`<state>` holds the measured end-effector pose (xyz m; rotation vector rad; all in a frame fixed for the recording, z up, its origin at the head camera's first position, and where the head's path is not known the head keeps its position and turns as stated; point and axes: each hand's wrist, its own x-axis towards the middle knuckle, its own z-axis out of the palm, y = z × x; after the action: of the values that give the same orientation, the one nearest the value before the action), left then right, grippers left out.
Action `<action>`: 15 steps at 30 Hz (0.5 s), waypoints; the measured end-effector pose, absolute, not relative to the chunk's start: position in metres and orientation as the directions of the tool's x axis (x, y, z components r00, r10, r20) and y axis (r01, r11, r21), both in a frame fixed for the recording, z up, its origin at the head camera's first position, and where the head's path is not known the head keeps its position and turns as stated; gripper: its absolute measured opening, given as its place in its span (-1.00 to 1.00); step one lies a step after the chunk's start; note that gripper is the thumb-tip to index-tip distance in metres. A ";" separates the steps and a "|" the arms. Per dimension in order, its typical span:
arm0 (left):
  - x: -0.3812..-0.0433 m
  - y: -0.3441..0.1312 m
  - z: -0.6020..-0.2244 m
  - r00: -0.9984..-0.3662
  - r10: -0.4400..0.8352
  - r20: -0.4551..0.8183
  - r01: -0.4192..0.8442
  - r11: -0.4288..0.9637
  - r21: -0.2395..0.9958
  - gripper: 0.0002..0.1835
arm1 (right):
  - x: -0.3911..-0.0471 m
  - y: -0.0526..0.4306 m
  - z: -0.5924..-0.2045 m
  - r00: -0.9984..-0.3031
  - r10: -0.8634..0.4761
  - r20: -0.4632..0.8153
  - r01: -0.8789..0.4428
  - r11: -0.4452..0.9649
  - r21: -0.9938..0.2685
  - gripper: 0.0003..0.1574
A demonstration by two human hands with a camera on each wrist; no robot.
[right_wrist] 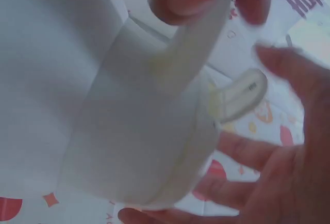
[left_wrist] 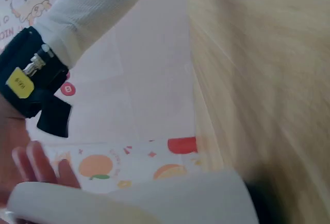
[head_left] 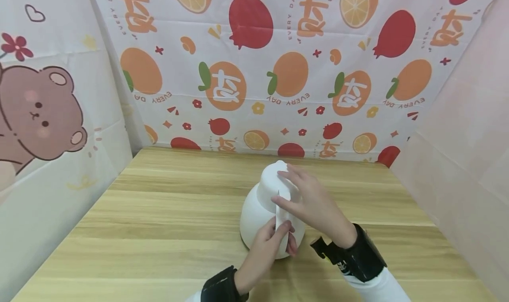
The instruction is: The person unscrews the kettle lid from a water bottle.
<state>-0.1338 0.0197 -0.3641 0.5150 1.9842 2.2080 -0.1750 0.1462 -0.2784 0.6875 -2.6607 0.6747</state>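
A white insulated jug (head_left: 251, 220) stands on the wooden table, its narrower lid (head_left: 272, 178) on top. My left hand (head_left: 263, 248) grips the jug's handle (head_left: 281, 218), with the thumb and fingers curled round it. Beside the lid is my right hand (head_left: 316, 200), fingers spread along its far side and thumb near the handle's top. In the right wrist view, a small thumb lever (right_wrist: 242, 96) juts from the lid, and the right fingers (right_wrist: 247, 152) reach the lid's edge while the thumb stays apart. White jug parts (left_wrist: 134, 203) fill the bottom of the left wrist view.
The light wooden table (head_left: 167, 204) runs back to a fruit-printed cloth (head_left: 254, 94). Cloth walls hang at both sides, the left one (head_left: 39, 213) bearing a printed bear. Black camera straps (head_left: 363, 255) sit on both wrists.
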 end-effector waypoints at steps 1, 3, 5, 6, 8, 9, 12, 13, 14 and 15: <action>-0.134 0.021 -0.364 -0.936 0.313 0.158 0.119 -0.140 0.983 -0.53 | -0.175 0.144 -0.278 -0.838 -0.368 0.404 -0.512 0.787 -0.345 -0.25; -0.135 0.025 -0.365 -0.946 0.293 0.138 0.093 -0.162 0.982 -0.49 | -0.176 0.141 -0.280 -0.836 -0.356 0.418 -0.502 0.803 -0.321 -0.29; -0.136 0.029 -0.366 -0.953 0.276 0.128 0.079 -0.182 0.980 -0.46 | -0.176 0.139 -0.281 -0.834 -0.347 0.429 -0.496 0.811 -0.310 -0.32; -0.136 0.030 -0.367 -0.956 0.268 0.124 0.074 -0.190 0.979 -0.45 | -0.176 0.139 -0.281 -0.833 -0.343 0.434 -0.495 0.814 -0.305 -0.34; -0.136 0.032 -0.368 -0.958 0.256 0.126 0.074 -0.205 0.976 -0.45 | -0.177 0.139 -0.282 -0.829 -0.338 0.446 -0.494 0.817 -0.299 -0.36; -0.136 0.033 -0.368 -0.960 0.251 0.127 0.074 -0.209 0.975 -0.44 | -0.177 0.139 -0.283 -0.827 -0.337 0.450 -0.494 0.817 -0.296 -0.37; -0.137 0.035 -0.369 -0.962 0.238 0.131 0.078 -0.219 0.973 -0.42 | -0.177 0.140 -0.283 -0.819 -0.348 0.457 -0.504 0.817 -0.280 -0.38; -0.137 0.035 -0.370 -0.963 0.236 0.132 0.079 -0.222 0.972 -0.41 | -0.178 0.141 -0.283 -0.814 -0.355 0.460 -0.510 0.816 -0.272 -0.39; -0.137 0.036 -0.370 -0.963 0.234 0.133 0.080 -0.223 0.971 -0.39 | -0.178 0.141 -0.283 -0.810 -0.362 0.461 -0.514 0.816 -0.264 -0.39; -0.137 0.036 -0.370 -0.963 0.232 0.135 0.082 -0.224 0.971 -0.38 | -0.179 0.142 -0.282 -0.806 -0.369 0.464 -0.520 0.815 -0.256 -0.39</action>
<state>-0.1371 0.0357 -0.3697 0.3856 1.8928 2.3526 -0.1788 0.1416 -0.2821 0.6673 -2.6022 0.5278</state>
